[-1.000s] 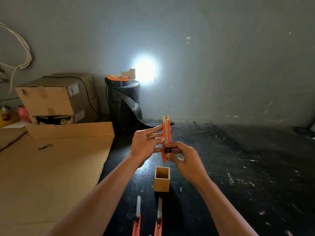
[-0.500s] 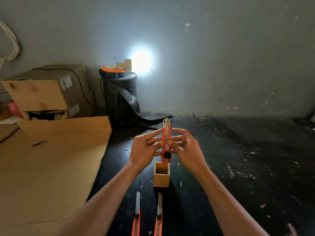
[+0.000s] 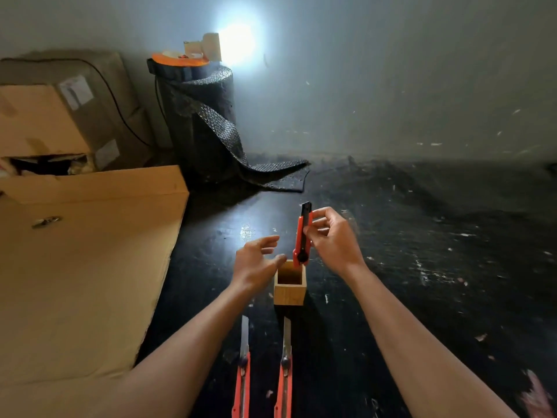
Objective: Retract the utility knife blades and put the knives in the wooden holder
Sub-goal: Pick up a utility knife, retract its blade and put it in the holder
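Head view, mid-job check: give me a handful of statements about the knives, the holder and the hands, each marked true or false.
1. The right hand holds an orange utility knife upright above the wooden holder. True.
2. The left hand grips a second knife. False: it is open and empty, beside the holder.
3. Two more knives lie on the dark floor nearer than the holder, blades extended. True.
4. The wooden holder already has a knife standing in it. False: its opening looks empty; the held knife's lower end is just at its rim.
5. The holder stands on the cardboard sheet. False: it stands on the dark floor, to the right of the cardboard.
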The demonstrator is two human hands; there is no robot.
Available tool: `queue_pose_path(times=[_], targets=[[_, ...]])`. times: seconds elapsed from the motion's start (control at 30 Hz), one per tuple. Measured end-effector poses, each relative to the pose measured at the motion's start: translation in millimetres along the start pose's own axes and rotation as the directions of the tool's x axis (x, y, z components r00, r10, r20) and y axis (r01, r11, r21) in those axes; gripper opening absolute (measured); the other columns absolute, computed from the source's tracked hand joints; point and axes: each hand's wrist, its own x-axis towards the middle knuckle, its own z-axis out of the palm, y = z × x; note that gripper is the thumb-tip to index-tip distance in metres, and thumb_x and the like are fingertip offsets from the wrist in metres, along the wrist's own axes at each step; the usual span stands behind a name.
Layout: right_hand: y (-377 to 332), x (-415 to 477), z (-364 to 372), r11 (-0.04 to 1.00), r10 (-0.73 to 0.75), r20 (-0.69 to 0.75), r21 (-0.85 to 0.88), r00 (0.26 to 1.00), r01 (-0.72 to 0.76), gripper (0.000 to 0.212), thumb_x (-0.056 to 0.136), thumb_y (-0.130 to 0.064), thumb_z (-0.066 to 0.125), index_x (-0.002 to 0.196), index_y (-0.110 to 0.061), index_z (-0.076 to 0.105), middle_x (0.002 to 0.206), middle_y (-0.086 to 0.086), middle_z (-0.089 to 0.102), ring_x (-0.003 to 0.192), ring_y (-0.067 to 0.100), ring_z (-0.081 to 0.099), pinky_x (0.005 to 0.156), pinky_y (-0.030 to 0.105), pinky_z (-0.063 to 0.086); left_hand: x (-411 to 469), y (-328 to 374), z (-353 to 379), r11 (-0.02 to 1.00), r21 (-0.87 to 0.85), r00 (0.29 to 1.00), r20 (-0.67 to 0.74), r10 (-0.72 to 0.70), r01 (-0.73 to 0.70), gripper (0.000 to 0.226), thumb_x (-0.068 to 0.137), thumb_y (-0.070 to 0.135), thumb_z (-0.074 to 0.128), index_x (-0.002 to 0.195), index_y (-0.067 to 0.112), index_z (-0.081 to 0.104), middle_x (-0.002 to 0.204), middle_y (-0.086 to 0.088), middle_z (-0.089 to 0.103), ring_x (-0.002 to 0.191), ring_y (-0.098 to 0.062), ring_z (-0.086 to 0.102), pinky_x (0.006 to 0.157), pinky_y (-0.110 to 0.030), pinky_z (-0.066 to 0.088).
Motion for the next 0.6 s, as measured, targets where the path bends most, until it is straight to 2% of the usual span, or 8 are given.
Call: queue_pose_path(times=[0.1,0.17,0.27,0.4,0.53,0.6], targets=[[23,13,14,0.997,0.053,0.043,-0.062,0.998,-0.050,0.018,0.096,-0.016,0.067,0.113,-0.015,0.061,0.099,0.006,0.071,0.088,0.015,0.072,0.061,0.019,0.057,9,-21,19,0.995,0.071,0.988,0.131,-0.080,0.071,0.077,0.080,0.025,0.087,0.148,0.015,0.051,0.147,-0.009,0.058,0.132,-0.025,0.058,0.107,-0.044,0.051],[39,19,24,0.992,0.087,0.070,-0.102,0.994,-0.079,0.016,0.097,-0.017,0.065,0.113,-0.015,0.061,0.102,0.006,0.071,0.085,0.008,0.068,0.055,0.012,0.052,15,-34,32,0.987,0.115,0.976,0.176,-0.132,0.112,0.089,0.077,0.024,0.089,0.153,0.015,0.043,0.153,-0.011,0.052,0.139,-0.028,0.051,0.112,-0.051,0.046],[60,22,38,0.979,0.147,0.097,-0.154,0.984,-0.131,0.016,0.100,-0.020,0.062,0.114,-0.014,0.063,0.104,0.005,0.070,0.081,0.002,0.063,0.049,0.009,0.047,19,-50,45,0.977,0.132,0.961,0.199,-0.192,0.168,0.100,0.076,0.025,0.090,0.157,0.012,0.033,0.158,-0.012,0.044,0.145,-0.029,0.043,0.117,-0.050,0.041],[84,23,55,0.955,0.210,0.092,-0.232,0.973,-0.184,0.013,0.099,-0.026,0.063,0.107,-0.017,0.067,0.101,0.002,0.073,0.091,0.017,0.069,0.061,0.018,0.046,21,-61,56,0.973,0.104,0.948,0.227,-0.223,0.204,0.094,0.082,0.020,0.086,0.158,0.010,0.032,0.153,-0.012,0.052,0.142,-0.027,0.048,0.116,-0.041,0.041],[99,22,64,0.924,0.258,0.105,-0.316,0.960,-0.214,0.008,0.097,-0.020,0.062,0.103,-0.020,0.067,0.097,-0.001,0.070,0.090,0.019,0.065,0.062,0.024,0.046,20,-67,62,0.966,0.091,0.946,0.199,-0.255,0.241,0.081,0.083,0.018,0.085,0.153,0.016,0.045,0.138,-0.008,0.066,0.130,-0.022,0.060,0.103,-0.025,0.043],[103,22,65,0.916,0.266,0.097,-0.333,0.959,-0.221,0.009,0.097,-0.017,0.061,0.103,-0.020,0.067,0.097,-0.001,0.069,0.090,0.019,0.064,0.066,0.028,0.048,20,-68,63,0.967,0.081,0.949,0.186,-0.253,0.242,0.072,0.083,0.016,0.085,0.147,0.018,0.053,0.129,-0.008,0.072,0.124,-0.022,0.064,0.094,-0.021,0.043]])
